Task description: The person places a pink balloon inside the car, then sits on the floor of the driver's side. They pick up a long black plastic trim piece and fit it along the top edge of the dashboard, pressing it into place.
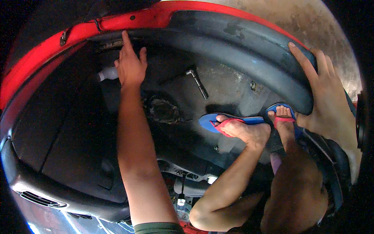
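Observation:
My left hand [132, 66] reaches over the dark footwell, its index finger stretched out and thumb apart. The index fingertip is at the inner edge of the red painted door frame [150, 17]; I cannot tell whether it touches. Nothing shows in this hand. At the right, my right hand [329, 93] lies with spread fingers over the dark grey trim panel [249, 48] along the frame. Between the hands, a socket wrench [198, 84] lies on the worn grey floor. A whitish bottle [109, 73] is beside my left wrist, partly in shadow.
Two feet in blue flip-flops [210, 121] with red straps rest on the car floor. A dashboard [39, 187] with an air vent spans the lower left. A round, rough-edged patch [163, 110] lies near my left forearm. A lit lamp [181, 201] shows below.

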{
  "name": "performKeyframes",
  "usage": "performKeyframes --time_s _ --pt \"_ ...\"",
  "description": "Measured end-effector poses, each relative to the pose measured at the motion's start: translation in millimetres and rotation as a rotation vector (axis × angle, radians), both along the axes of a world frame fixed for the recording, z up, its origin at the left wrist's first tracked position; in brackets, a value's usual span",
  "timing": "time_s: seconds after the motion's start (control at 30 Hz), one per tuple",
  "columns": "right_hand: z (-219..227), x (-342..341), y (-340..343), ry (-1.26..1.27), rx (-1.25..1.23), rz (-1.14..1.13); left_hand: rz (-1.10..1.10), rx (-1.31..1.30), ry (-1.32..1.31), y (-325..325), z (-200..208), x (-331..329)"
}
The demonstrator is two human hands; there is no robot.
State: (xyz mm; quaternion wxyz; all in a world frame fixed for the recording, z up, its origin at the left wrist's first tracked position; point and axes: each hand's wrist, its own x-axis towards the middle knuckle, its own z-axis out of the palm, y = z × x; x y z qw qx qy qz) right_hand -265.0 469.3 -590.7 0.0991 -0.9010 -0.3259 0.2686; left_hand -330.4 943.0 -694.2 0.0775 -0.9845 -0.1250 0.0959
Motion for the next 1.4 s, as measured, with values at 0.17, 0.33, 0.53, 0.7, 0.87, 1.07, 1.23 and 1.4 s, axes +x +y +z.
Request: performKeyframes --time_s 0.17,0.33,0.53,0.7,0.87,1.07,1.23,1.4 --pt "-4 0 3 -0.003 -0.025 0.036 0.207 0.003 0.075 -6 15 31" --pt "8 2 0 0.065 -0.03 -0.012 0.236 0.002 0.067 -15 19 39" --pt "2 3 4 0.013 -0.021 -0.01 0.261 -0.004 0.027 -8 19 42" --pt "-8 -5 -2 -0.065 0.042 0.013 0.289 0.008 -0.016 -5 18 42" --pt "-21 -18 -6 0.007 0.033 -0.05 0.371 0.007 -0.145 -4 16 66" --pt "-29 -24 2 -0.009 0.008 -0.038 0.436 0.014 -0.197 -4 15 67" --pt "-21 -24 6 0.069 0.014 -0.093 0.495 0.022 -0.22 3 14 75" --pt "-42 -16 -3 0.168 0.143 -0.153 0.499 0.04 -0.222 12 14 82"
